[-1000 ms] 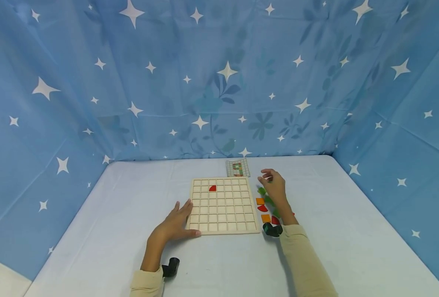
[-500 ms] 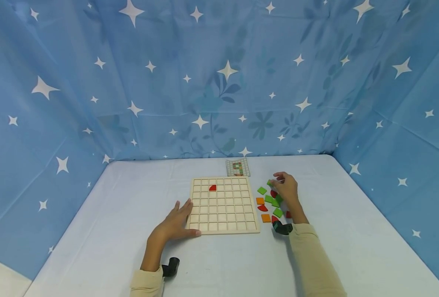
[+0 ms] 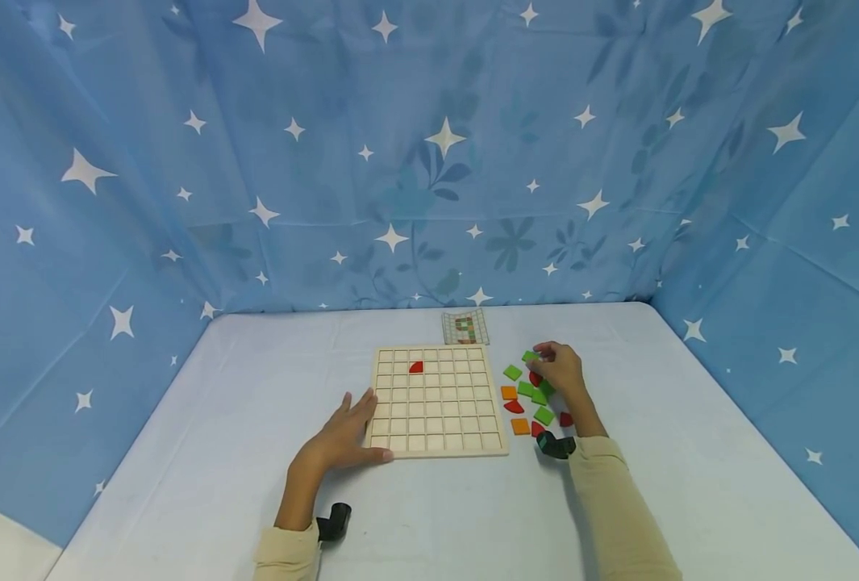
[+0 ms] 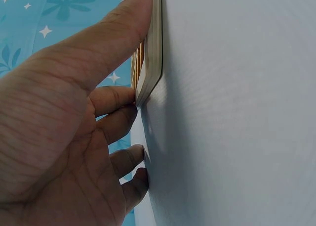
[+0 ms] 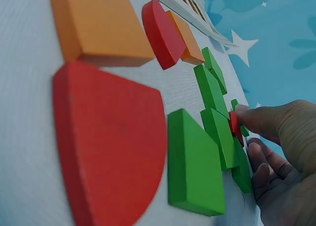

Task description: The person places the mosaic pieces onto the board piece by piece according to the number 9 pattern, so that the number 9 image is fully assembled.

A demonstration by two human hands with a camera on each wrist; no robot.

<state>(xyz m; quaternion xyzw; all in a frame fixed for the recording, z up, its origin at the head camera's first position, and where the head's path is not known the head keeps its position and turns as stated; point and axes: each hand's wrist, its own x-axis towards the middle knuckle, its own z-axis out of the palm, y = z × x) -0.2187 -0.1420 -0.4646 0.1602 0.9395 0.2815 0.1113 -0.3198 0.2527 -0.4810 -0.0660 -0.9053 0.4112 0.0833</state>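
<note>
My left hand (image 3: 342, 440) braces a pale wooden grid board (image 3: 435, 403) at its near left corner, fingers spread along the left edge and thumb at the front edge. One red quarter-round piece (image 3: 416, 368) sits in a board cell. Right of the board, my right hand (image 3: 563, 369) reaches low over loose pieces. In the right wrist view, its thumb (image 5: 256, 119) touches or nearly touches a small red piece (image 5: 236, 128) among green tiles (image 5: 219, 139); the index finger is largely hidden there. From the head view, a gap separates thumb and index finger near a green tile (image 3: 529, 356).
A small card (image 3: 465, 328) with a coloured grid pattern lies behind the board. Two orange squares (image 3: 520, 426), several green squares and red quarter-rounds lie on the white table (image 3: 429, 516). A blue starry curtain (image 3: 429, 161) stands behind.
My right hand has moved rightward from beside the board's far right corner, then slightly lower over the pieces, uncovering several green tiles. My left hand and the board have stayed put.
</note>
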